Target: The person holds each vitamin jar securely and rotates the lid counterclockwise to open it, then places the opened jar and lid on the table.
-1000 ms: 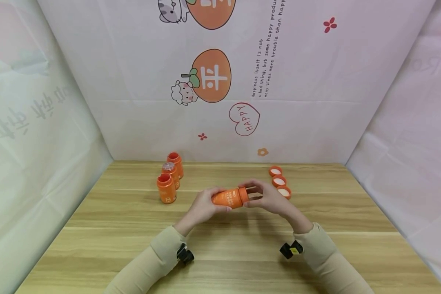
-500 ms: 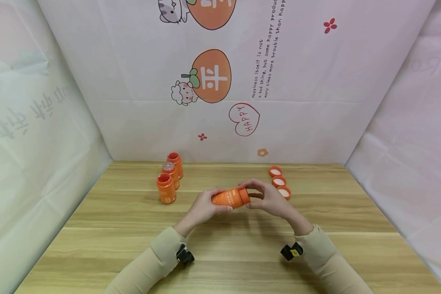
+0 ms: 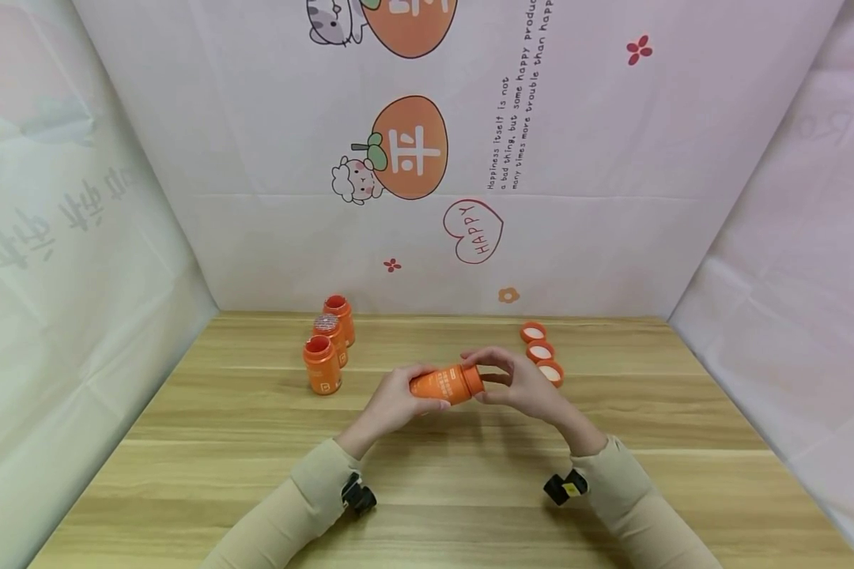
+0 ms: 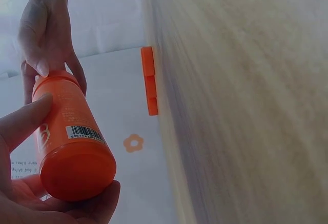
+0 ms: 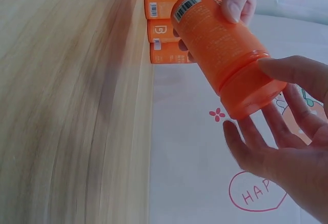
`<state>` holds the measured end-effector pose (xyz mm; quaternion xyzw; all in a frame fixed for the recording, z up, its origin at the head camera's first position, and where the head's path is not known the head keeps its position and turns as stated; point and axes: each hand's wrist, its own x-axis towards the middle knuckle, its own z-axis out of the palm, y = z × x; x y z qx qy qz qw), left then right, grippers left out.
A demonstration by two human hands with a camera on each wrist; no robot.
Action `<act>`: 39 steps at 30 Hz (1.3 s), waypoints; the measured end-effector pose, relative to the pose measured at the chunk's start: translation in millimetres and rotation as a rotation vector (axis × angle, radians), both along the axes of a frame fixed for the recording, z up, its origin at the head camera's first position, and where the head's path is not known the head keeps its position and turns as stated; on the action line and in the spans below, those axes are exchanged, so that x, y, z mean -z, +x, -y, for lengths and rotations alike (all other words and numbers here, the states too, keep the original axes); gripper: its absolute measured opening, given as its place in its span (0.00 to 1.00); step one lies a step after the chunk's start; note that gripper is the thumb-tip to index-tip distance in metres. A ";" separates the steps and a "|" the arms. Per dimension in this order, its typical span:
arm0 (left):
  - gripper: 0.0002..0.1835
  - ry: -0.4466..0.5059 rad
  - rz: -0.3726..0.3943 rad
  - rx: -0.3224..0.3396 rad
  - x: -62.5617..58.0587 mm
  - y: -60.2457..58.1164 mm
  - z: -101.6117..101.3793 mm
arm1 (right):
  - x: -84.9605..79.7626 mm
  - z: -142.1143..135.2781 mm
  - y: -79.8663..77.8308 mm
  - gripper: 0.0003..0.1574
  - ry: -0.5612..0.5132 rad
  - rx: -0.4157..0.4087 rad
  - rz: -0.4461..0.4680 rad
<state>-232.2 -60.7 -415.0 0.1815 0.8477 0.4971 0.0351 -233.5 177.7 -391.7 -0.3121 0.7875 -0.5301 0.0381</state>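
My left hand (image 3: pixel 390 399) grips the body of an orange bottle (image 3: pixel 441 385), holding it tilted on its side above the table. White print shows on the bottle, and its base and barcode (image 4: pixel 84 133) face the left wrist camera. The orange cap (image 5: pixel 253 93) is on the bottle's neck, pointing right. My right hand (image 3: pixel 527 385) holds this cap by its rim, the thumb on one side and fingers curved around the other. In the right wrist view, a gap separates the palm from the cap's top.
Several orange bottles, including a front one (image 3: pixel 323 365), stand uncapped in a row at the back left; the middle one (image 3: pixel 327 324) has a silvery top. Three orange caps (image 3: pixel 541 351) lie inside up at the back right. A printed white sheet (image 3: pixel 576 253) stands behind the wooden table (image 3: pixel 455 506).
The right fingers have shifted slightly on the cap, and the cap sits a touch farther right than a second ago. The left hand stays in place.
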 end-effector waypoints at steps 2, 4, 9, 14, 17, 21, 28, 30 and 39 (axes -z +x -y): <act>0.30 0.000 0.000 0.002 0.9 -0.4 0.0 | -0.6 0.7 0.6 0.23 0.006 0.015 0.006; 0.30 0.000 -0.007 0.003 1.1 -0.3 -0.1 | -1.0 1.3 0.8 0.21 0.013 0.038 0.021; 0.29 0.002 -0.022 0.000 1.5 -0.6 -1.1 | -2.8 3.3 0.3 0.21 0.064 0.152 0.063; 0.30 -0.015 -0.040 -0.013 2.1 -1.1 -2.8 | -3.3 7.0 -1.4 0.23 0.068 0.220 0.142; 0.30 -0.019 -0.048 -0.020 2.6 -1.5 -3.9 | -2.8 9.4 -2.2 0.26 0.081 0.241 0.209; 0.30 -0.020 -0.051 -0.031 2.5 -1.4 -5.7 | -2.2 11.3 -2.4 0.31 0.145 0.275 0.279; 0.30 0.001 -0.061 -0.041 1.1 0.1 -7.7 | -2.8 11.9 -2.0 0.36 0.208 0.269 0.358; 0.29 0.006 -0.063 -0.043 0.9 0.4 -7.8 | -3.0 11.5 -1.5 0.36 0.219 0.264 0.371; 0.29 0.018 -0.062 -0.041 -0.2 1.0 -8.1 | -6.8 10.9 -0.5 0.37 0.217 0.248 0.393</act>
